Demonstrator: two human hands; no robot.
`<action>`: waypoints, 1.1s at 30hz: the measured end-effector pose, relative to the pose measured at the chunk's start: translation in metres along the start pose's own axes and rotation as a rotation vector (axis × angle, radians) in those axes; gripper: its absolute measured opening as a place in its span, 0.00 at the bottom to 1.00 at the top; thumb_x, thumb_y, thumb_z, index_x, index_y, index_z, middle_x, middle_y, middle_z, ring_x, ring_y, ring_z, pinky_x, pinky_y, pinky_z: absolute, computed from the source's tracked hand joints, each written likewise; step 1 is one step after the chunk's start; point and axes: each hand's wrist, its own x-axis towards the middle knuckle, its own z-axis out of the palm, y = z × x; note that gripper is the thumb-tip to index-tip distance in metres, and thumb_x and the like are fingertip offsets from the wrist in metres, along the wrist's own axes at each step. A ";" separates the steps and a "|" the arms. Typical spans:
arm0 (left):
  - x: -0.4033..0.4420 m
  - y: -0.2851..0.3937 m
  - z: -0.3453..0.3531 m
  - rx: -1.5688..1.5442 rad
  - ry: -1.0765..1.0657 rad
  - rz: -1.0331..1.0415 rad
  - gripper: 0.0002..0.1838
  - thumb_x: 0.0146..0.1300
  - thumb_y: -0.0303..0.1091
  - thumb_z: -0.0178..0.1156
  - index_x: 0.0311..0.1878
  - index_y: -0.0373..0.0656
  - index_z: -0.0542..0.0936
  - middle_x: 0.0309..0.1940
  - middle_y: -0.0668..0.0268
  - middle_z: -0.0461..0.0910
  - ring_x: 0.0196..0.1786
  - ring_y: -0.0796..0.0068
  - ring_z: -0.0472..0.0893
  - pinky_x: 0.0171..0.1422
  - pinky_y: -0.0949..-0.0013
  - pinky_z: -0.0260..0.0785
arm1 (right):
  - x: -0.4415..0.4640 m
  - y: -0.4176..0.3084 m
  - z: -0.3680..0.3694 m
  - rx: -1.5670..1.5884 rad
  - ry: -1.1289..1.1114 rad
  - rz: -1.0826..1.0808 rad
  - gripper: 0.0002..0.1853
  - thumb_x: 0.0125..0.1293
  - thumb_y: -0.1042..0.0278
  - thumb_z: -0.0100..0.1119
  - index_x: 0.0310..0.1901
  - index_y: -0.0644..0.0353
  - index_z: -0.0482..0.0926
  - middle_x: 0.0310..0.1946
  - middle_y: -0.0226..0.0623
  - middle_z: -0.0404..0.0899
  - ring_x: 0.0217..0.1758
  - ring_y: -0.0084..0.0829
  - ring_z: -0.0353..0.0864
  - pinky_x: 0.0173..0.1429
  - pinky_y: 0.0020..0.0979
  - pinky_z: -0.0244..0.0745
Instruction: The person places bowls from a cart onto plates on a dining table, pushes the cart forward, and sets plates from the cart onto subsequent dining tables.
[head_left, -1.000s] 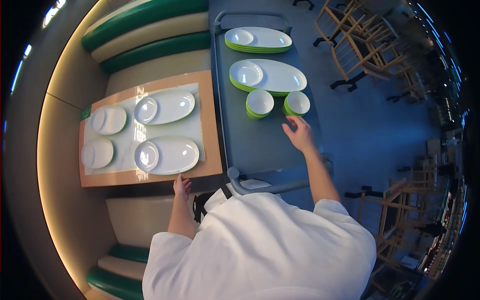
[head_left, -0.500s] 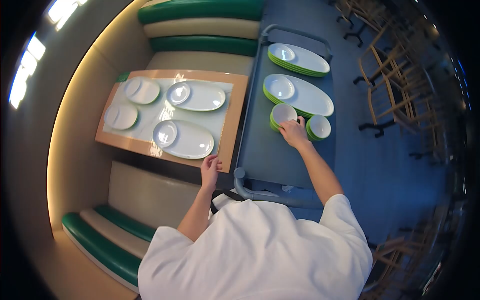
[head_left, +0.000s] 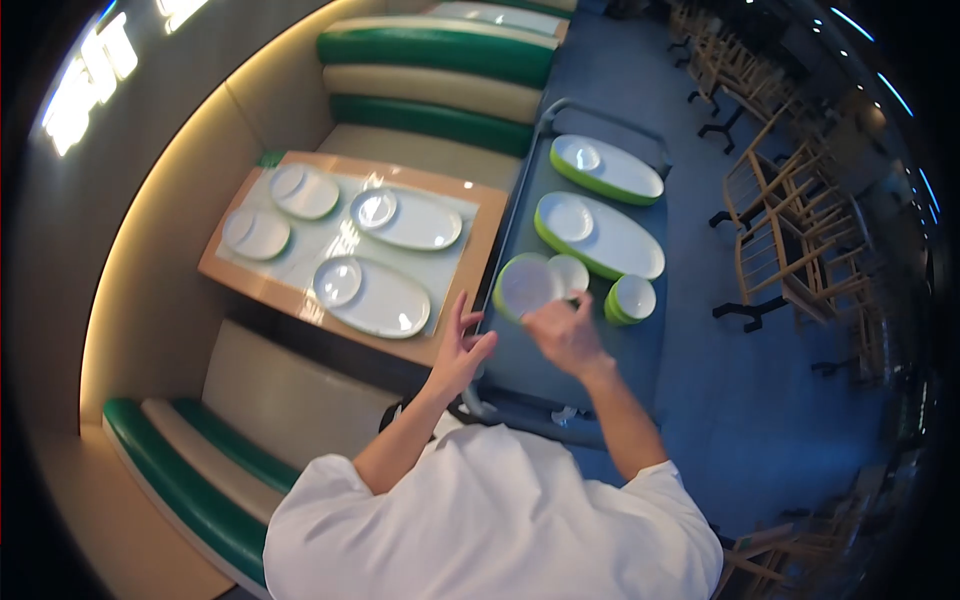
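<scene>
In the head view, my right hand (head_left: 568,335) grips the rim of a white bowl (head_left: 527,285) with a green outside, lifted above the grey cart (head_left: 585,385). Right behind it is another white bowl (head_left: 569,272). A short stack of the same green-and-white bowls (head_left: 632,300) stands on the cart to the right. Beyond them lie two stacks of long oval plates, a nearer stack (head_left: 625,245) and a farther stack (head_left: 625,172). Near the table's right edge, my left hand (head_left: 460,348) is open with fingers apart, holding nothing, left of the lifted bowl.
The wood-edged table (head_left: 480,215) on the left carries two oval plates (head_left: 390,305) and two smaller plates (head_left: 262,235). Green and beige booth benches (head_left: 440,45) flank it. The cart has a raised handle rail (head_left: 610,112). Wooden chairs (head_left: 790,240) stand to the right.
My right hand has lifted a bowl off its stack and brought it left, toward me. My left hand has risen toward the bowl, its fingers spreading. The view has shifted slightly.
</scene>
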 end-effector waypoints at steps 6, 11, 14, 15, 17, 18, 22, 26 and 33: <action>-0.001 0.002 -0.012 -0.042 0.002 -0.184 0.44 0.69 0.33 0.67 0.82 0.49 0.51 0.67 0.54 0.70 0.61 0.65 0.80 0.60 0.61 0.81 | -0.010 -0.034 0.019 0.136 -0.043 -0.090 0.07 0.65 0.63 0.66 0.45 0.44 0.83 0.38 0.20 0.84 0.52 0.24 0.82 0.70 0.53 0.56; -0.008 -0.010 -0.024 -0.123 0.066 -0.286 0.41 0.65 0.23 0.66 0.78 0.47 0.58 0.64 0.54 0.73 0.59 0.64 0.82 0.56 0.63 0.82 | -0.023 -0.044 0.033 0.138 -0.162 -0.129 0.13 0.64 0.60 0.69 0.50 0.45 0.84 0.48 0.22 0.85 0.63 0.27 0.79 0.73 0.53 0.54; -0.005 -0.024 -0.036 -0.285 0.182 -0.326 0.41 0.62 0.19 0.63 0.77 0.50 0.58 0.61 0.55 0.74 0.58 0.61 0.83 0.58 0.60 0.82 | -0.019 -0.058 0.014 0.278 -0.036 -0.006 0.18 0.62 0.57 0.71 0.54 0.45 0.84 0.58 0.25 0.81 0.68 0.31 0.75 0.74 0.53 0.53; -0.002 -0.030 -0.042 -0.350 0.243 -0.327 0.42 0.61 0.17 0.61 0.77 0.51 0.58 0.60 0.55 0.75 0.57 0.60 0.83 0.59 0.59 0.81 | -0.023 -0.060 0.012 0.306 -0.015 0.088 0.21 0.61 0.55 0.72 0.56 0.45 0.83 0.61 0.26 0.79 0.69 0.32 0.75 0.74 0.52 0.53; 0.006 -0.035 -0.063 -0.423 0.312 -0.299 0.43 0.59 0.17 0.58 0.76 0.54 0.55 0.63 0.53 0.72 0.58 0.54 0.82 0.61 0.55 0.81 | -0.034 -0.063 0.002 0.363 0.003 0.228 0.24 0.61 0.52 0.73 0.59 0.46 0.82 0.60 0.29 0.80 0.67 0.32 0.76 0.75 0.50 0.52; 0.010 -0.038 -0.072 -0.467 0.353 -0.270 0.43 0.59 0.17 0.57 0.76 0.54 0.54 0.64 0.51 0.70 0.59 0.52 0.82 0.62 0.53 0.81 | -0.044 -0.063 0.000 0.368 -0.016 0.228 0.24 0.61 0.52 0.73 0.59 0.46 0.82 0.60 0.29 0.80 0.67 0.32 0.76 0.75 0.50 0.52; 0.038 -0.075 -0.141 -0.424 0.623 -0.222 0.42 0.58 0.17 0.53 0.75 0.53 0.52 0.68 0.49 0.61 0.65 0.47 0.76 0.63 0.47 0.81 | -0.083 -0.065 -0.004 0.530 -0.367 0.330 0.24 0.66 0.48 0.67 0.59 0.49 0.82 0.53 0.36 0.85 0.61 0.36 0.81 0.73 0.48 0.59; 0.059 -0.112 -0.214 -0.272 0.817 -0.213 0.41 0.56 0.17 0.53 0.74 0.48 0.55 0.67 0.49 0.61 0.65 0.49 0.71 0.58 0.44 0.80 | -0.101 -0.078 0.010 0.659 -0.617 0.551 0.25 0.67 0.49 0.65 0.59 0.56 0.84 0.58 0.43 0.84 0.62 0.45 0.81 0.67 0.40 0.71; 0.082 -0.119 -0.260 -0.067 0.840 -0.250 0.35 0.57 0.18 0.51 0.71 0.41 0.60 0.64 0.47 0.67 0.62 0.46 0.77 0.58 0.43 0.82 | -0.104 -0.077 0.027 0.685 -0.551 0.686 0.23 0.68 0.50 0.64 0.56 0.59 0.84 0.54 0.47 0.85 0.57 0.48 0.85 0.63 0.40 0.78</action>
